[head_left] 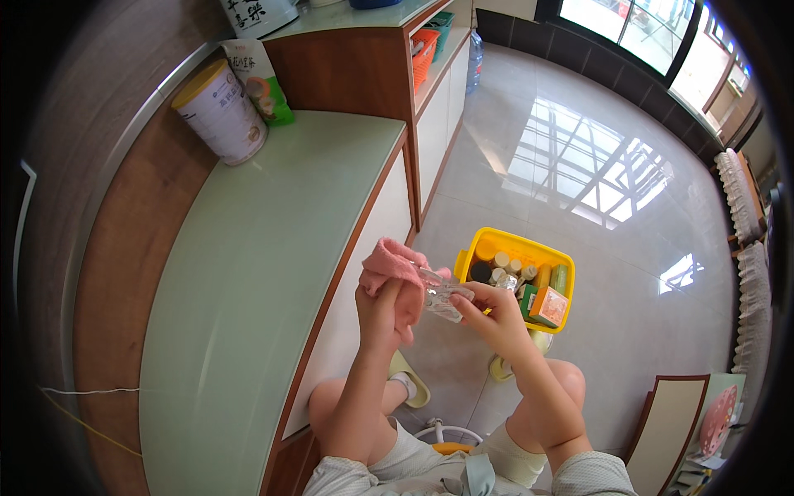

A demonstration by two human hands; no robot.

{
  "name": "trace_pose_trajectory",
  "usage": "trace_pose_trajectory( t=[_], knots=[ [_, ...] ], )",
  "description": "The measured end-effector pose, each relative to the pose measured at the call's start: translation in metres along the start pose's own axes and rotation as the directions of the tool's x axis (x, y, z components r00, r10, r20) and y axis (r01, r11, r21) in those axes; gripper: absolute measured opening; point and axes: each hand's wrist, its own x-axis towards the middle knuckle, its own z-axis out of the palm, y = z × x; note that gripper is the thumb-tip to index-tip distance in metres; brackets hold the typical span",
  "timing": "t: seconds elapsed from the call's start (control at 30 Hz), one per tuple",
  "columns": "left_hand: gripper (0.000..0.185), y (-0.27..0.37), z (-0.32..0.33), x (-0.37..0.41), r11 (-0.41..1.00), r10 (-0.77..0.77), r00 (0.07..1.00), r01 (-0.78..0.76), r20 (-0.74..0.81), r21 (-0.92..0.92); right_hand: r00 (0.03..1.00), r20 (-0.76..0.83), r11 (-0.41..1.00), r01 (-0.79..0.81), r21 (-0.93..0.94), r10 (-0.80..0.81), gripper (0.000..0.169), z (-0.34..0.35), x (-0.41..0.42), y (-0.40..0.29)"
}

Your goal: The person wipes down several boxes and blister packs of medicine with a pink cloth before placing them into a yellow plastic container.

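My left hand is closed on a bunched pink cloth, whose folds hang down past the fingers. The fingers of my right hand pinch a clear plastic item, possibly packaging; its far end touches the cloth, and its exact kind cannot be told. Beyond my right hand, a yellow plastic bin on the floor holds several bottles and small boxes, among them an orange and white box and a green box.
A glass-topped cabinet runs along my left, bearing a white can with a yellow lid and a green and white pouch. Baskets, one orange, stand on a shelf ahead. A water bottle is on the floor beyond. My slippered feet flank the bin's near side.
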Motion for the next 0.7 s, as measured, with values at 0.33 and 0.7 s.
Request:
trace_pose_trajectory(
  t=[0.33, 0.7],
  knots=[
    [0.028, 0.012, 0.013, 0.001, 0.932, -0.146, 0.980, 0.182, 0.137, -0.313, 0.998, 0.043, 0.976, -0.051, 0.212, 0.043, 0.023, -0.003, 0.002, 0.001],
    [0.055, 0.003, 0.006, 0.007, 0.955, 0.185, 0.952, -0.233, 0.246, 0.184, 0.999, 0.018, 0.867, -0.040, 0.497, 0.036, 0.020, 0.015, 0.003, -0.003]
  ],
)
